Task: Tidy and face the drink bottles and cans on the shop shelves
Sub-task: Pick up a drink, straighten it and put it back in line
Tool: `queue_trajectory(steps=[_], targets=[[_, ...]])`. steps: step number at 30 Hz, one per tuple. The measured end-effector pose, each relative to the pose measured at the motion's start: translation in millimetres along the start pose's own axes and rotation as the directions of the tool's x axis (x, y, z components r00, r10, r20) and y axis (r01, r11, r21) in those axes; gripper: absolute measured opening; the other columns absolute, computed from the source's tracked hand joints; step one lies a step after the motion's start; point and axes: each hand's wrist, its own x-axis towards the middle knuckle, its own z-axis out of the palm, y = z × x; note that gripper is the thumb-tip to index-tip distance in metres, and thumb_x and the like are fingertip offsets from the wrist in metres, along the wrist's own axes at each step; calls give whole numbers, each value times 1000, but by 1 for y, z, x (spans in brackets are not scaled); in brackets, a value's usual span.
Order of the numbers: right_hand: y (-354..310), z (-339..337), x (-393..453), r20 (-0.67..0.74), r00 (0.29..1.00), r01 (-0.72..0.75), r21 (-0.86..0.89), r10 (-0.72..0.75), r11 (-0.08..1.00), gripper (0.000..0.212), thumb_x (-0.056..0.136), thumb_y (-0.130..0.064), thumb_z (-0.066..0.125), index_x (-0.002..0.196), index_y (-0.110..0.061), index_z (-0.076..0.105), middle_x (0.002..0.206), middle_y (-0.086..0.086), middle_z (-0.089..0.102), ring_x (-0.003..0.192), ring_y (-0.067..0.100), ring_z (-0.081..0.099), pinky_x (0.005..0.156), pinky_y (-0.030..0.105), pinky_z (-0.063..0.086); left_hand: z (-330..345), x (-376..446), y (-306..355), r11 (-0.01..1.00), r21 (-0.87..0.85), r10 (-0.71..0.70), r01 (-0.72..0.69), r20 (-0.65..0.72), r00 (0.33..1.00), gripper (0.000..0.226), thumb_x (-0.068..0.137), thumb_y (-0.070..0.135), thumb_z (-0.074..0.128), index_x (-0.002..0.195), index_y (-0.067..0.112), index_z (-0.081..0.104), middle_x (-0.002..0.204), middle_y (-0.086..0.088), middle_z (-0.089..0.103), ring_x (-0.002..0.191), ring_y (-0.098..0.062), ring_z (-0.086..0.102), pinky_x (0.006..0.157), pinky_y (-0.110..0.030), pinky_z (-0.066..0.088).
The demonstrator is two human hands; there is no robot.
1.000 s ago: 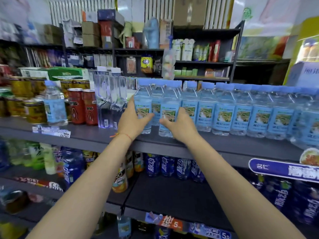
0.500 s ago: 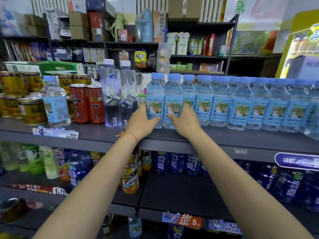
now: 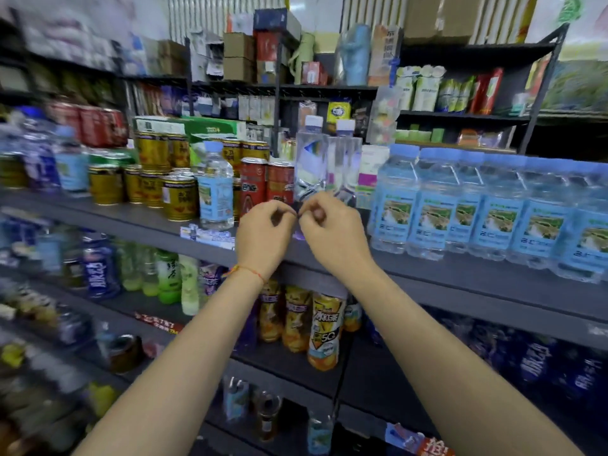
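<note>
Two tall clear bottles [image 3: 324,166] stand on the top shelf [image 3: 460,274], between red cans [image 3: 266,185] and a faced row of blue-labelled water bottles [image 3: 460,205]. Just before them, left hand [image 3: 263,235] and right hand [image 3: 332,232] hover empty, fingers curled, fingertips nearly touching. A hasty reach could likely topple these bottles into neighbours.
</note>
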Motion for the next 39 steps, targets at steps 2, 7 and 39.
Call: queue_trajectory(steps=[2,7,39], targets=[[-6,32,10,65,996,-62,83,57,995,8,89,-15,56,92,-17,63,67,-11,53,64,7,49,65,32,44,-25,7,-24,994,81,-70,77,-85,994,12,90,20,57,86,24,67,95,2,66,88,-15,59,80,-36,50],[-14,97,54,291,941,-225,154,174,962,32,95,-17,53,128,-15,57,108,-5,62,90,11,55,73,22,42,-66,31,-75,953,74,-276,293,-181,944,25,92,16,58,116,17,61,119,-3,53,101,-19,56,85,-24,39],[-17,-9,41,-226,973,56,7,-53,998,42,78,-33,72,114,-25,51,102,-6,65,90,19,63,71,45,55,-25,42,60,913,-400,97,-77,29,995,33,80,48,72,107,33,61,93,26,69,91,9,64,79,-14,49]])
